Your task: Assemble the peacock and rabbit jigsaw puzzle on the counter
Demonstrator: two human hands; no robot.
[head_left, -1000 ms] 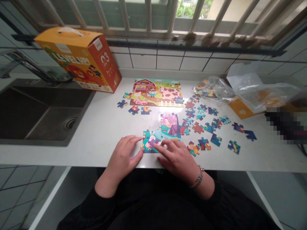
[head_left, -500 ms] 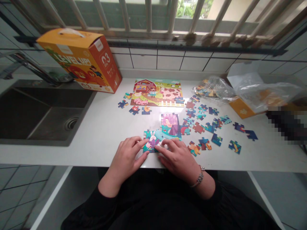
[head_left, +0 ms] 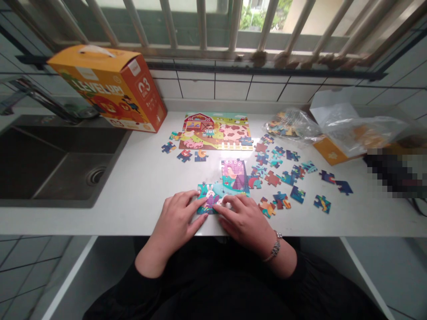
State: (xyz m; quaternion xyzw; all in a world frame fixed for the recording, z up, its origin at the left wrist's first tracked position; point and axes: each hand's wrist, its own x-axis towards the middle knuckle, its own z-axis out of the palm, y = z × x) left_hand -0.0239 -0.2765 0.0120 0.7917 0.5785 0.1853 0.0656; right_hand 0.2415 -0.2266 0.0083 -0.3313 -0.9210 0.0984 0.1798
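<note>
A half-built colourful puzzle (head_left: 230, 180) with a white rabbit on it lies near the front edge of the white counter (head_left: 140, 178). My left hand (head_left: 178, 220) rests on its left edge, fingers stretched flat onto the rabbit piece. My right hand (head_left: 245, 220), a bracelet at its wrist, lies flat beside it, its fingertips pressing on the puzzle's lower edge. The two hands nearly touch over the rabbit piece. Several loose pieces (head_left: 283, 178) are scattered to the right of the puzzle.
A finished farm puzzle (head_left: 216, 131) lies further back, with a few loose pieces (head_left: 185, 153) at its left. An orange box (head_left: 110, 86) stands at the back left beside a sink (head_left: 43, 162). Plastic bags (head_left: 293, 124) and an open box (head_left: 336, 146) sit at the back right.
My left hand slid right onto the rabbit piece, and my right hand drew closer to it. The view shifted slightly.
</note>
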